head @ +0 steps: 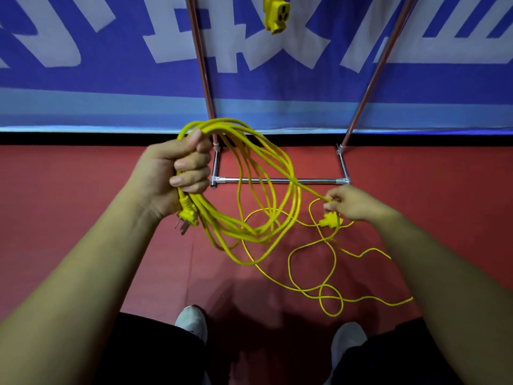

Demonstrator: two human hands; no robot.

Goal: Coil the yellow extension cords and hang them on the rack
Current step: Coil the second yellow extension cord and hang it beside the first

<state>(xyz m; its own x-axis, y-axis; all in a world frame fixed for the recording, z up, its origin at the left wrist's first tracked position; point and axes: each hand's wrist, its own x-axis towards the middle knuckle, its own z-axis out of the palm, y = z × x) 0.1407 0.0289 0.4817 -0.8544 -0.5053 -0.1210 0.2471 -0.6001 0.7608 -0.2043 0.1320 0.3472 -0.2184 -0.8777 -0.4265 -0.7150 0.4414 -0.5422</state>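
Note:
My left hand (177, 173) is closed around several loops of a yellow extension cord (277, 162), held up in front of me. The cord's plug (186, 212) dangles below that fist. One strand runs from the coil to my right hand (352, 202), which pinches it between fingertips just above the floor. A second yellow plug (330, 220) lies under that hand. Loose yellow cord (311, 287) snakes over the red floor. The metal rack (277, 180) stands behind, and a yellow socket block (275, 12) hangs near its top.
The rack's two slanted poles (204, 79) rise in front of a blue and white banner (83, 79) on the wall. My two shoes (193, 322) show at the bottom edge, on the red floor (69, 176).

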